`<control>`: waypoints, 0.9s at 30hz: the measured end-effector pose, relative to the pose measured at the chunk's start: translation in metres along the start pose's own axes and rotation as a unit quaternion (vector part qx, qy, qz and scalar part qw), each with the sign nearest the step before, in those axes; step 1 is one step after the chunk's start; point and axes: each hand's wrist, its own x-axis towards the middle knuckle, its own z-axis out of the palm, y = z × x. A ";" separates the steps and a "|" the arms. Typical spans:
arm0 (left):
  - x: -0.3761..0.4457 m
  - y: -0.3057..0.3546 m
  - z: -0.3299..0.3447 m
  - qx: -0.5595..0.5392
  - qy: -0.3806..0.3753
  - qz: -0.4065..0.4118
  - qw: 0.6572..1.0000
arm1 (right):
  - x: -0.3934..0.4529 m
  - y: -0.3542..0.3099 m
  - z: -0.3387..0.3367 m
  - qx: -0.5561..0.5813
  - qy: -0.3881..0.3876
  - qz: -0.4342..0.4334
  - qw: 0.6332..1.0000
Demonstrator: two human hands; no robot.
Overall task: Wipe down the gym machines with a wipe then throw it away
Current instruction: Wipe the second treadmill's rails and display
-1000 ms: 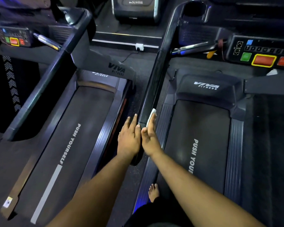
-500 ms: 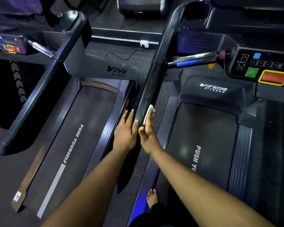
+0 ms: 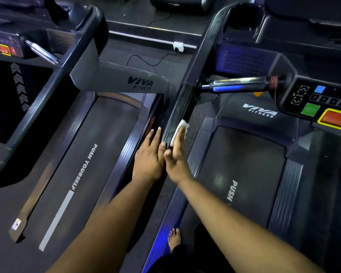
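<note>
**Both hands on the treadmill side rail, wipe under the right palm**

Near the middle of the frame, a long dark side rail [image 3: 180, 113] runs from the upper centre down toward the hands. It belongs to the right treadmill [image 3: 242, 164], whose belt fills the right half of the frame. The right hand [image 3: 176, 154] lies against the rail's right face with its fingers straight and close together, pressing a white wipe [image 3: 180, 129] flat to the surface. The wipe shows as a folded pad peeking out above and to the left of the fingers; the hand is not curled round it but holds it by flat pressure against the rail.

The left hand [image 3: 149, 154] rests on the rail's left side, just beside the right hand, with its fingers extended and slightly spread, gripping nothing. The thumbs of the two hands nearly meet at the rail's lower end.

At the left of the frame lies the left treadmill [image 3: 77, 164], its belt printed with "PUSH YOURSELF". At the right edge sits a control console [image 3: 323, 107] with green, red and blue buttons, and a chrome handlebar [image 3: 238, 85] reaches from it to the rail. A white power socket [image 3: 178, 46] with a black cable sits on the floor at the upper centre. A bare foot [image 3: 174, 239] shows at the bottom centre, on the right treadmill's blue-lit edge.
</note>
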 end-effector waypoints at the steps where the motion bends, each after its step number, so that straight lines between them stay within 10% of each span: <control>1: -0.001 0.000 0.000 0.007 -0.003 -0.002 1.000 | -0.016 0.003 0.006 0.008 -0.021 0.005 1.000; 10: -0.002 0.003 -0.003 0.016 -0.013 -0.016 1.000 | 0.075 0.001 -0.038 -0.139 0.022 -0.038 0.989; 19: -0.003 0.008 -0.006 0.018 -0.010 -0.030 0.999 | 0.080 0.008 -0.093 -0.475 -0.149 -0.214 0.840; 27: -0.002 0.009 -0.006 0.026 -0.012 -0.030 0.999 | 0.086 -0.002 -0.054 -0.233 -0.041 -0.066 0.969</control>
